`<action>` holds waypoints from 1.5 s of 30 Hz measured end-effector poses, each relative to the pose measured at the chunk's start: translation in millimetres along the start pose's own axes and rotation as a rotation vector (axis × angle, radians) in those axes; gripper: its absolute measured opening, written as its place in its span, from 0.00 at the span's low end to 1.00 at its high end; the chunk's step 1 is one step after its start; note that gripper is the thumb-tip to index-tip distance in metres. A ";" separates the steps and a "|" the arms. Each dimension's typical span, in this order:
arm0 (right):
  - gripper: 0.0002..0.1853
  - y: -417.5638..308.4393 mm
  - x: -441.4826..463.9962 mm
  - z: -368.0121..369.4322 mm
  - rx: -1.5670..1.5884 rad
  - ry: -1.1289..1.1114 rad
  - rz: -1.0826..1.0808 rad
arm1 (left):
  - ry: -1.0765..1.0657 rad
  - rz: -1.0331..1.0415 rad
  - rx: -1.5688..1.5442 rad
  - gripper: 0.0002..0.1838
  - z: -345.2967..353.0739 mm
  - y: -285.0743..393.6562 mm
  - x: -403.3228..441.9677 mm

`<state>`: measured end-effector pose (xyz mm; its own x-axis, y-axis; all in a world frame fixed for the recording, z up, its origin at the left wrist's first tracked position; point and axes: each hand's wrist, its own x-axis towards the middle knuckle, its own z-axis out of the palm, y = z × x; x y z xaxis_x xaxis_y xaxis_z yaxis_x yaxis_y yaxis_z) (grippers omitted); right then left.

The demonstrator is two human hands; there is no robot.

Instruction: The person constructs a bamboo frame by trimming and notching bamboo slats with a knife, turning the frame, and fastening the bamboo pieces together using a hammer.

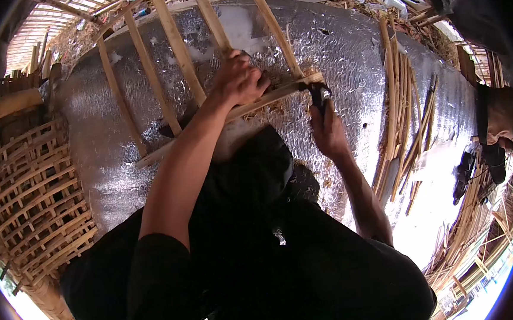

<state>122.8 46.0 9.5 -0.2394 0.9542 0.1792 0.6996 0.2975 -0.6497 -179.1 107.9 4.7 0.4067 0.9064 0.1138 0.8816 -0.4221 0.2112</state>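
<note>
My left hand [240, 81] is closed around a bamboo slat [211, 21] of a frame, just above its lower crossbar [264, 100]. In my right hand [328, 128] is the dark handle of a hammer [316, 90], whose head lies at the crossbar's right end, beside the foot of another slat [275, 31]. Several slats run up from the crossbar toward the top of the view. The frame rests on a silver foil sheet [344, 53]. My left fingers partly hide the slat's joint.
A woven bamboo lattice [33, 202] stands at the left. Loose bamboo strips [402, 90] lie on the foil at the right, with more strips [470, 234] beyond. Another person's hand [500, 125] is at the far right. My knees are close below the frame.
</note>
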 end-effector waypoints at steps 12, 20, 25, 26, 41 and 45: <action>0.16 -34.4 18.4 -19.3 -0.130 -0.441 0.182 | 0.033 -0.002 -0.047 0.21 -2.6 2.8 -5.8; 0.11 -46.6 9.4 -25.3 0.218 -0.004 -0.060 | -0.076 -0.017 -0.067 0.24 -14.7 7.2 -3.3; 0.14 -80.5 29.3 -55.7 -0.005 -0.332 0.259 | 0.021 -0.010 0.005 0.24 -5.9 0.7 3.2; 0.14 -95.6 31.9 -66.1 0.134 -0.180 0.246 | -0.012 -0.003 0.011 0.24 -6.6 8.2 -0.5; 0.19 -45.3 7.4 -13.0 -0.091 -0.284 0.241 | 0.066 0.008 0.033 0.25 -6.6 13.1 -6.1; 0.17 -94.5 18.5 -45.8 0.118 0.065 0.127 | -0.038 -0.002 -0.011 0.26 -6.9 10.1 -0.9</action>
<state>83.2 36.8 108.1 -0.1073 0.9850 0.1352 0.6366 0.1725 -0.7516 -172.2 102.8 13.5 0.4136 0.9072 0.0766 0.8801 -0.4199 0.2217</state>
